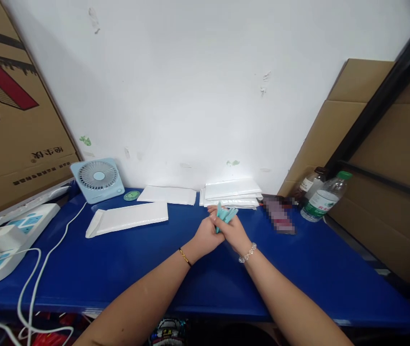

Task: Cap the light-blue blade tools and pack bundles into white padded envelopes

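Both hands meet above the middle of the blue table [126, 269]. My left hand [207, 236] is closed, with its fingers against the lower left side of a bunch of light teal strips [226, 215]. My right hand [234, 233] is wrapped round the same strips, its thumb lying across them. Several strip ends stick out above the fingers; the rest is hidden inside the hands. Just behind the hands lies a stack of white padded envelopes [232, 191]. Another white envelope [131, 217] lies flat to the left, with a further one [167, 194] behind it.
A light blue fan [99, 179] stands at the back left, near a white power strip [21, 245] with cables. A green round item [131, 195] lies beside the fan. Two bottles, one with a green cap [323, 198], stand at the right by cardboard [334, 115]. A pixelated item [280, 216] lies near them.
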### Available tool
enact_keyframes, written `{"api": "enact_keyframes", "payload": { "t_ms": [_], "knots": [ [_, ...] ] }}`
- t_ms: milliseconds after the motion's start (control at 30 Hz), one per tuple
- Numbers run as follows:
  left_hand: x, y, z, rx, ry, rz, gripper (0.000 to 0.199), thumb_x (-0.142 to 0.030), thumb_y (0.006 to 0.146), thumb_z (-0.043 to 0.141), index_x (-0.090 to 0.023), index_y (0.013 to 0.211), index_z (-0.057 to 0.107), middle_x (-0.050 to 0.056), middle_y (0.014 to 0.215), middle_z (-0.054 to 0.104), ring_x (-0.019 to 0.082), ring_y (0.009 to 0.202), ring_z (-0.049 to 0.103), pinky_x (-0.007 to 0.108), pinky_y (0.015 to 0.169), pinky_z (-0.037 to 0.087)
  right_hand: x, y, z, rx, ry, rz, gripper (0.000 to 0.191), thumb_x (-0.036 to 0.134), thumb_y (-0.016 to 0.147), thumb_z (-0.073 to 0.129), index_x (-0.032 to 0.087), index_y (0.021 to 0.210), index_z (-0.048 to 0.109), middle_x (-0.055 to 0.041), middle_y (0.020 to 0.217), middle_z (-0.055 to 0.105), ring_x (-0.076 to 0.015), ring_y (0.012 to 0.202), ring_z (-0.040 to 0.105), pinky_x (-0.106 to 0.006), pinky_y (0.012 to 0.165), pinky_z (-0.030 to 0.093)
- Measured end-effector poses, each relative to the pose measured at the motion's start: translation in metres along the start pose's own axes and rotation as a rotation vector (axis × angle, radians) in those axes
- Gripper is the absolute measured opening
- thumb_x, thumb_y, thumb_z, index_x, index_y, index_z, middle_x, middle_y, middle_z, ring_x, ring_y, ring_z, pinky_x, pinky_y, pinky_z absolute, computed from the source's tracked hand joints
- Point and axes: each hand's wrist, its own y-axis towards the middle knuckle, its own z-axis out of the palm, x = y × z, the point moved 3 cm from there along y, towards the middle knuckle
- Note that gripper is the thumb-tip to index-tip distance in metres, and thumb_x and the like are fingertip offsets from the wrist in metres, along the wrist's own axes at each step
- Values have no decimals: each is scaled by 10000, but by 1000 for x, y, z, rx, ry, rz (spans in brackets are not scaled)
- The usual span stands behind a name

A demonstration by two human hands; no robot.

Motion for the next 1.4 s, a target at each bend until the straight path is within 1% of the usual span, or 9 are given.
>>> {"api": "enact_keyframes", "payload": {
  "t_ms": [133,233,433,533,633,900,1067,1167,1400],
  "knots": [
    [-7,-1,-3,176,39,-29,496,-152,715,574,-149,1207,509,82,1081,620,201,986,584,338,870,482,9,1,-8,-37,37,-69,223,384,820,593,214,935,682,-53,1035,670,-234,1070,578,-395,992,399],
    [-4,-1,-27,327,353,-46,818,-325,580,753,-171,1317,433,146,1343,467,304,1242,425,438,1046,342,10,4,-23,-135,114,-94,208,396,857,543,214,886,640,-27,830,666,-182,837,630,-347,853,478],
    [32,-10,-129,7,1109,-553,915,-345,609,704,-211,1417,296,166,1520,188,394,1402,46,625,1069,121,-18,12,-40,-163,-9,30,230,421,784,624,211,870,589,30,595,542,-109,487,480,-242,483,409],
    [48,-21,-160,56,1195,-816,926,-290,592,681,-196,1425,289,173,1527,164,418,1390,89,633,1034,206,-29,12,-38,-148,-86,75,256,437,767,635,199,859,621,24,550,504,-110,459,451,-239,443,375],
    [54,-27,-171,126,1184,-844,721,-277,679,588,-176,1367,398,178,1430,387,376,1308,344,529,980,360,-35,10,-37,-181,-55,91,273,462,776,620,203,861,623,35,504,463,-104,417,420,-234,406,346],
    [-4,-33,-163,20,1018,-664,367,-187,775,419,-212,1057,652,88,1011,692,254,964,622,347,827,461,-30,17,-46,-190,288,170,317,495,739,655,220,842,535,98,446,407,-59,332,300,-196,335,271],
    [-69,-59,-109,380,549,-258,370,-102,741,408,-269,889,703,-12,1105,667,187,1215,499,403,1114,224,-19,17,-62,-203,398,213,329,431,692,710,205,846,526,132,433,281,-45,340,223,-176,330,211],
    [-78,-78,-86,511,431,-251,400,-42,715,431,-306,816,714,-48,1142,648,182,1292,422,473,1147,81,-20,14,-62,-75,200,296,303,402,671,715,190,838,578,121,415,310,-54,336,234,-193,333,196],
    [-58,-101,-76,514,192,-271,354,-28,717,477,-268,673,734,-10,1146,654,207,1296,420,439,1098,311,-32,15,-47,134,-475,139,232,290,595,744,175,781,668,1,698,637,-149,626,539,-253,579,394]
  ]
}}
